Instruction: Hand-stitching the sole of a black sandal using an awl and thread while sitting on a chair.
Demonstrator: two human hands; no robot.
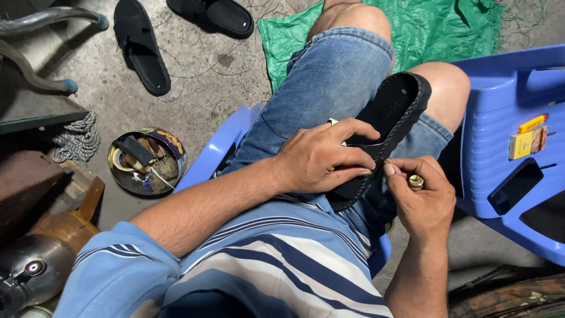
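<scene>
Sandal (388, 126) lies on the lap, left hand (321, 159) clamped flat over it; right hand (421, 197) pinches a brass-tipped tool (415, 182); yellow boxes (528, 139) sit on the blue stool (494, 118).

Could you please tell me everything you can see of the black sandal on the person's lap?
The black sandal lies sole-up across the thighs, toe end by the knee. It looks like rubber or leather, with a braided stitched edge. The left hand presses it down, covering its middle; the right hand, pinching a small brass-coloured tool, works at its rim.
</scene>
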